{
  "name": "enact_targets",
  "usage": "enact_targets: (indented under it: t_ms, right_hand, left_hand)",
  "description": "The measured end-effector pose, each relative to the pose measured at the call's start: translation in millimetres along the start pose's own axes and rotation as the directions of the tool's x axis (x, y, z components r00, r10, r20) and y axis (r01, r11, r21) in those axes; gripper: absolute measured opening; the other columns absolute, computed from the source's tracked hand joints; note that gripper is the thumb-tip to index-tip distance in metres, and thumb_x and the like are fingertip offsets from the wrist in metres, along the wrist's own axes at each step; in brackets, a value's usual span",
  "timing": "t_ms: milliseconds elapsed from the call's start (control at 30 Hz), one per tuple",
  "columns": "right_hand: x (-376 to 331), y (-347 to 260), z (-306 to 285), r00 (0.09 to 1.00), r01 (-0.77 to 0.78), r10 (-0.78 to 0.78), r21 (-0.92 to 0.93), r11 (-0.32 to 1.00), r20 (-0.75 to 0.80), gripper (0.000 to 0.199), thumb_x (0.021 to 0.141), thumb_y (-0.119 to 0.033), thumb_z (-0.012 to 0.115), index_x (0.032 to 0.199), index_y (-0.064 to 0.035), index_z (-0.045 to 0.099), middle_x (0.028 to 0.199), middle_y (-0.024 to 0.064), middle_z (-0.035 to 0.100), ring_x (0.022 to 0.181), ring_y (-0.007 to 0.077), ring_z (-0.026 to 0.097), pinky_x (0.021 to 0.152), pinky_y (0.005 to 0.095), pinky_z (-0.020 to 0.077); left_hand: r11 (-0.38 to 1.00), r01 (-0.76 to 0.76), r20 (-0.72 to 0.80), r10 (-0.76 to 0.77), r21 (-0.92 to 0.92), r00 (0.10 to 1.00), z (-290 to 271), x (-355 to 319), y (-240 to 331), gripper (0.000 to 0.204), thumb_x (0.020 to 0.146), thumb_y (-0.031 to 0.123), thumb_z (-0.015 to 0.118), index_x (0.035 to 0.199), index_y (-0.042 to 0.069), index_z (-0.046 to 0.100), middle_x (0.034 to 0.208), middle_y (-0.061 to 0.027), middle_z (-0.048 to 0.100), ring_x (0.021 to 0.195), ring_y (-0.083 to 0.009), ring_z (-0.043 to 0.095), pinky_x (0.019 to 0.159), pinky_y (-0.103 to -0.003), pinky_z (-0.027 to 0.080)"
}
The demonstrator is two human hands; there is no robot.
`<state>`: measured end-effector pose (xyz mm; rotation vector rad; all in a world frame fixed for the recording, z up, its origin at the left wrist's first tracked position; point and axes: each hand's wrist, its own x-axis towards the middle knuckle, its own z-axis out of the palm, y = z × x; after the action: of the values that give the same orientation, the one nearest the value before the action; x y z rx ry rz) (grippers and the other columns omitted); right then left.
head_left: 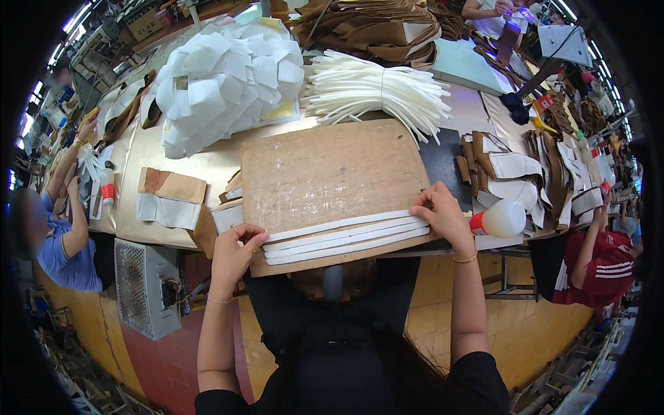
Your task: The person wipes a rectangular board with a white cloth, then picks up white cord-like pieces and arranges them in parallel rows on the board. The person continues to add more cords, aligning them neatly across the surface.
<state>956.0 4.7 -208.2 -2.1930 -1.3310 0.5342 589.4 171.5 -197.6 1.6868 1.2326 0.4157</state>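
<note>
A worn brown board (332,166) lies in front of me, its near edge jutting over the table edge. Across its near part lie several narrow white strips (346,235), side by side and roughly parallel. At their left ends is my left hand (236,254), thumb and forefinger closed at the tip of the farthest strip. My right hand (445,216) is at the other end of that strip, fingers bent and pinched on it. The strip rests along the board between both hands.
Beyond the board are a tied bundle of white strips (377,86), a heap of white pieces (228,83) and stacked brown pieces (366,31). A whitish bottle (503,218) lies by my right hand. Brown-and-white pieces (169,197) sit left. Co-workers sit at both sides.
</note>
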Motion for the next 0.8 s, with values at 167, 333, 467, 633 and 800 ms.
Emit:
enact_targets:
  t_ms: [167,333,467,633,800]
  right_hand:
    - [0.0,5.9,3.2,1.000,-0.006,0.005,0.031,1.000,0.007,0.021,0.077,-0.020,0.075,0.080,-0.0023,0.064,0.090,0.0068,0.050,0.079,0.0195,0.052,0.076,0.0309,0.0400]
    - [9.4,13.4,-14.0,0.998,-0.013,0.005,0.147,0.989,0.058,0.021,0.077,-0.016,0.075,0.080,0.0007,0.063,0.089,0.0075,0.051,0.075,0.0184,0.051,0.071,0.0298,0.0432]
    - [13.8,12.2,-19.0,0.995,0.049,-0.054,0.064,0.997,0.082,0.021,0.076,-0.014,0.076,0.076,0.0021,0.062,0.088,0.0082,0.051,0.075,0.0189,0.052,0.070,0.0307,0.0452]
    - [15.9,9.3,-18.6,0.992,0.064,-0.066,0.021,0.998,0.103,0.020,0.074,-0.012,0.076,0.074,0.0021,0.061,0.086,0.0085,0.051,0.076,0.0197,0.054,0.071,0.0309,0.0453]
    - [12.4,5.4,-18.8,0.994,0.018,-0.022,0.032,0.999,0.106,0.021,0.072,-0.014,0.077,0.073,-0.0002,0.061,0.085,0.0067,0.048,0.073,0.0188,0.049,0.067,0.0302,0.0416]
  left_hand:
    - [1.000,-0.026,-0.010,0.026,0.008,1.000,-1.5,-1.5,-5.5,0.018,0.083,0.015,0.070,0.087,-0.002,0.069,0.068,-0.0005,0.061,0.063,-0.0067,0.052,0.060,-0.023,0.043]
    - [0.999,-0.048,-0.006,0.048,0.004,0.999,-1.9,-1.0,-6.3,0.017,0.083,0.015,0.070,0.088,-0.002,0.070,0.069,-0.0019,0.063,0.064,-0.0076,0.054,0.061,-0.024,0.044]
    - [0.996,-0.063,0.018,0.062,0.059,0.998,2.7,1.2,-4.2,0.017,0.083,0.014,0.070,0.088,-0.002,0.070,0.068,-0.0038,0.064,0.064,-0.0084,0.056,0.061,-0.025,0.045]
    - [0.992,-0.027,0.030,0.023,0.123,0.999,1.2,1.4,2.0,0.019,0.079,0.015,0.072,0.087,-0.002,0.070,0.071,-0.0066,0.067,0.066,-0.0103,0.058,0.064,-0.025,0.047]
    - [0.975,-0.129,0.050,0.122,0.183,0.991,1.3,3.9,-0.2,0.020,0.082,0.016,0.069,0.090,-0.002,0.070,0.073,-0.0127,0.068,0.063,-0.0170,0.061,0.063,-0.029,0.049]
